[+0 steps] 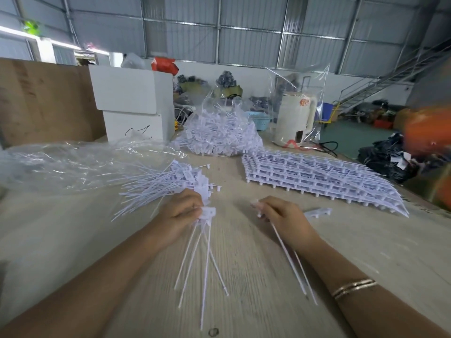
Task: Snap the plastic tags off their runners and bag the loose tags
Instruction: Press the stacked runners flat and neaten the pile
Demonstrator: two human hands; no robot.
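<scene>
On the wooden table [244, 264], the left hand [180, 213] grips a bunch of snapped-off tags [207, 213]; the right hand [283, 215] pinches a runner piece [317, 212], beside the stacked runners [317, 176] and filled bag [219, 132]

A blurred orange object [429, 132] is cut off at right.

Corrugated metal walls [244, 28], metal staircase [380, 81] far right, green floor [346, 140], wooden table [256, 252].
</scene>
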